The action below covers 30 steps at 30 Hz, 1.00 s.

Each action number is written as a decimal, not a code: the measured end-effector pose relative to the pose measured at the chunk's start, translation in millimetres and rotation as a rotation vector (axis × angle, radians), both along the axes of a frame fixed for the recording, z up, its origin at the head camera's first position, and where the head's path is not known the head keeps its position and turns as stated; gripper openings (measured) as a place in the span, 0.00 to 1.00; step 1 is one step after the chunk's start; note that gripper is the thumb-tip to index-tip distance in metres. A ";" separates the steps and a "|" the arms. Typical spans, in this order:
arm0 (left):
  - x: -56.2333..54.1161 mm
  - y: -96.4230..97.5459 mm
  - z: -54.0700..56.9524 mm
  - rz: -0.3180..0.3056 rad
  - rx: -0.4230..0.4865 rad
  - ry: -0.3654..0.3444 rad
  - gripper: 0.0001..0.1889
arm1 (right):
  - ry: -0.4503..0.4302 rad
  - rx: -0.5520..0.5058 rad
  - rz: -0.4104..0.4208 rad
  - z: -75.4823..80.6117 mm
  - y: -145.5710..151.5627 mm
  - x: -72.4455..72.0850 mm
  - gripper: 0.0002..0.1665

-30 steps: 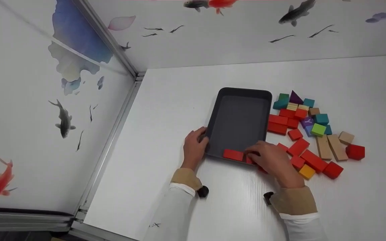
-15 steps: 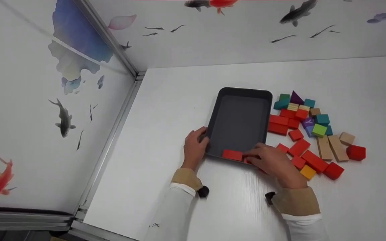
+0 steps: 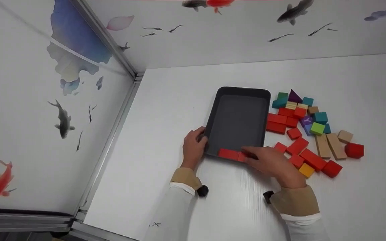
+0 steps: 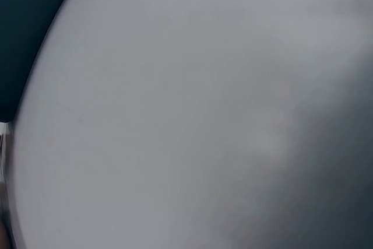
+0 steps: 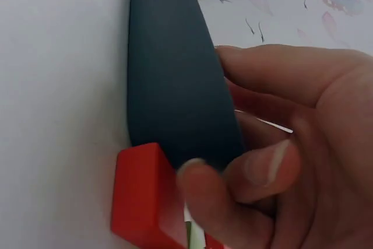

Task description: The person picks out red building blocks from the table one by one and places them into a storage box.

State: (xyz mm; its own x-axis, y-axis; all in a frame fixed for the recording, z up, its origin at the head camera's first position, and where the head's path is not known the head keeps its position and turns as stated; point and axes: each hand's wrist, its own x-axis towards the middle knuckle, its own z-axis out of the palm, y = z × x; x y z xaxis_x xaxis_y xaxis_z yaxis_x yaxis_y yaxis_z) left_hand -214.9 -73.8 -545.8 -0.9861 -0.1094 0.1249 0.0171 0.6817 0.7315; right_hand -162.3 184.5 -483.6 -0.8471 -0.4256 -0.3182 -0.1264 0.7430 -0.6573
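A dark grey baking tray lies on the white table. My left hand grips its left rim near the front corner. Along the tray's front wall lies a red block, with a second red block end to end at its right. My right hand reaches over the front right corner and holds this second block by its fingertips, which partly cover it. The right wrist view shows another red block outside the tray wall, beside my curled lower fingers. The left wrist view shows mostly blurred pale table.
Right of the tray spreads a loose pile of wooden blocks: red blocks, a purple triangle, a green cube, a yellow cube and plain wood planks. White panels with painted fish stand at the left and back.
My right hand has moved slightly left along the front wall. The second red block has slid against the first, and the first has shifted a little left. My left hand stays put.
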 end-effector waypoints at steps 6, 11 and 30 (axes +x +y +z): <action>-1.3 -0.2 1.3 0.010 0.026 0.010 0.20 | -0.073 -0.030 -0.044 5.1 -1.8 -1.7 0.37; -0.5 0.4 -0.1 0.026 0.018 -0.005 0.21 | -0.068 -0.142 -0.086 7.8 3.4 -4.1 0.40; -1.5 1.4 -3.0 0.045 -0.027 0.011 0.20 | 0.003 -0.164 -0.300 6.1 44.8 -10.9 0.38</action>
